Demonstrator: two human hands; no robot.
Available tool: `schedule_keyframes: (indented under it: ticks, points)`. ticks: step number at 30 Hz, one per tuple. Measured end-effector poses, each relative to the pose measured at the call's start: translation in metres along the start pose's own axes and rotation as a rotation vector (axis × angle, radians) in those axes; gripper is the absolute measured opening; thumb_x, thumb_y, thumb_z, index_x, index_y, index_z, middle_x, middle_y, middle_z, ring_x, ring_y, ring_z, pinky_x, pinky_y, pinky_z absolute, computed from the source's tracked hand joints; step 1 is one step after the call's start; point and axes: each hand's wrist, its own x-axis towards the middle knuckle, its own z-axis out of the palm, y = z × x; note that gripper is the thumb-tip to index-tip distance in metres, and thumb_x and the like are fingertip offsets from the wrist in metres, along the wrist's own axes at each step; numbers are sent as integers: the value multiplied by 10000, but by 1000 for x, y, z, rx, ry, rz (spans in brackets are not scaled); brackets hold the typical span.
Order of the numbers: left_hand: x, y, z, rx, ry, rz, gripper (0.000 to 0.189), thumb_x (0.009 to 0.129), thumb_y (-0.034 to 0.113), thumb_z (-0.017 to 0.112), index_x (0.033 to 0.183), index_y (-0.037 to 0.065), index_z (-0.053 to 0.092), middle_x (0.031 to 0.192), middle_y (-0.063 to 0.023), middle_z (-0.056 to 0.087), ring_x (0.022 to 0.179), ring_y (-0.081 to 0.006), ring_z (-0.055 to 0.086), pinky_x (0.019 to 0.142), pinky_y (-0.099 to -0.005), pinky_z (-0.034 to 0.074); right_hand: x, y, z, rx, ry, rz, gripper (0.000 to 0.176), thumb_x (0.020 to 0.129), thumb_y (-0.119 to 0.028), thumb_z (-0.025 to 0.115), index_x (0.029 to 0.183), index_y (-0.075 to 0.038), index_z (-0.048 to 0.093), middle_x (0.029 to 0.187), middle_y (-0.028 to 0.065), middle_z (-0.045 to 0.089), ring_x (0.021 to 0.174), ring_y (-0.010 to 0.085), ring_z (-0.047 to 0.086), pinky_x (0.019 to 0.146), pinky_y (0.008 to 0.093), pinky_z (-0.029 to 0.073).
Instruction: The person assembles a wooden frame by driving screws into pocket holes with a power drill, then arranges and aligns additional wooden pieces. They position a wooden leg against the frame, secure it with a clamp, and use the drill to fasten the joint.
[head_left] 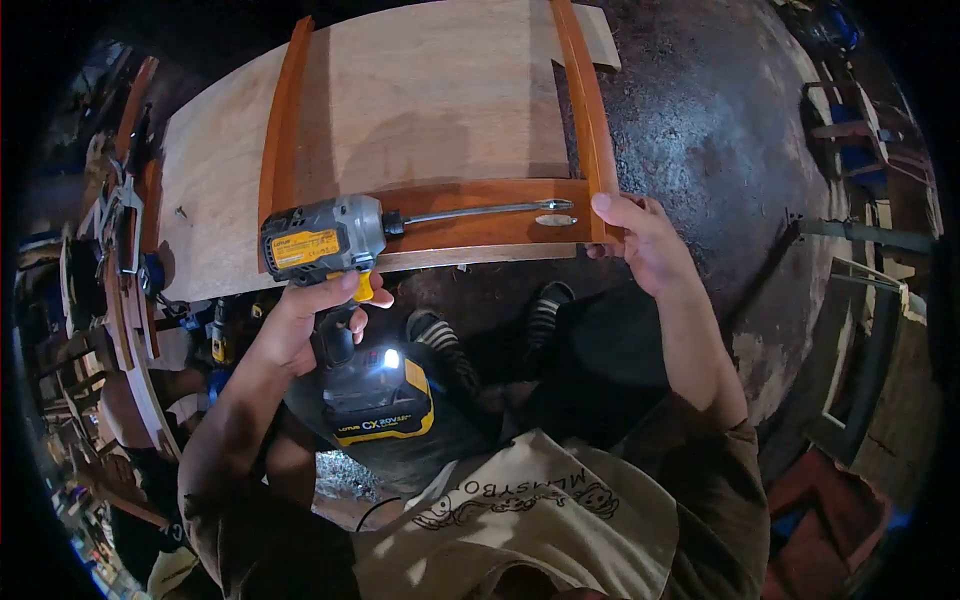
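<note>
My left hand (312, 312) is wrapped around the grip of a grey and yellow cordless impact driver (322, 238), with its battery lamp lit. A long steel driver bit (470, 212) points right from the chuck, its tip close above a pale oval recess (556, 220) in a brown wooden rail (455, 232). At the rail's right end, my right hand (652, 238) grips the corner of the wooden frame, thumb on top, against the right crosspiece (588, 110). The left crosspiece (286, 125) runs away from me beyond the driver.
A large plywood panel (430, 90) lies under the frame. Clamps (125, 225) and a second drill (220, 335) are at left, near another person's arm (150, 395). Wooden frames (850, 130) stand at right on the dark floor (690, 90). My striped slippers (543, 318) show below.
</note>
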Motion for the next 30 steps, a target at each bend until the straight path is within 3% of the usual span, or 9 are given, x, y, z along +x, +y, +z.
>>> schedule_keyframes:
  ticks: [2, 6, 11, 17, 20, 30]
  points:
    - [0, 3, 1, 13, 18, -2, 329, 904, 218, 730, 1123, -12, 642, 987, -203, 704, 647, -161, 628, 570, -287, 535, -2, -8, 3, -76, -117, 24, 547, 857, -455, 691, 1146, 4, 624, 947, 82, 638, 795, 154, 602, 627, 294, 506]
    - [1, 8, 1, 23, -15, -29, 295, 878, 173, 737, 1092, -13, 655, 974, -183, 707, 704, -179, 651, 571, -287, 531, 1, -4, 4, -149, -136, 9, 515, 877, -449, 639, 1140, -10, 587, 899, 80, 649, 772, 164, 624, 593, 308, 496]
    - [2, 7, 2, 93, 24, -9, 268, 865, 116, 694, 1092, -18, 648, 933, -178, 699, 640, -159, 628, 588, -306, 549, 3, 1, 6, -205, -167, 24, 516, 944, -544, 546, 1106, -54, 569, 791, 63, 620, 636, 140, 581, 533, 275, 445]
    - [3, 8, 0, 111, 24, -51, 265, 844, 110, 694, 1071, -19, 649, 924, -172, 692, 650, -141, 616, 603, -295, 540, 8, -4, 11, -168, -42, 34, 585, 944, -627, 514, 1099, -65, 562, 695, 39, 562, 544, 118, 511, 467, 270, 377]
    - [3, 8, 0, 110, 20, -52, 271, 839, 116, 693, 1070, -19, 645, 919, -167, 686, 652, -138, 612, 604, -294, 538, 6, -3, 16, -198, -59, 28, 564, 968, -632, 466, 1079, -89, 569, 730, 22, 532, 574, 81, 469, 482, 232, 346]
    - [5, 5, -1, 72, 18, -87, 240, 821, 140, 695, 1003, -5, 637, 828, -141, 665, 645, -143, 605, 588, -301, 528, 12, 2, 14, -159, -110, 0, 546, 950, -618, 505, 1098, -93, 521, 785, 12, 542, 554, 57, 452, 454, 225, 304]
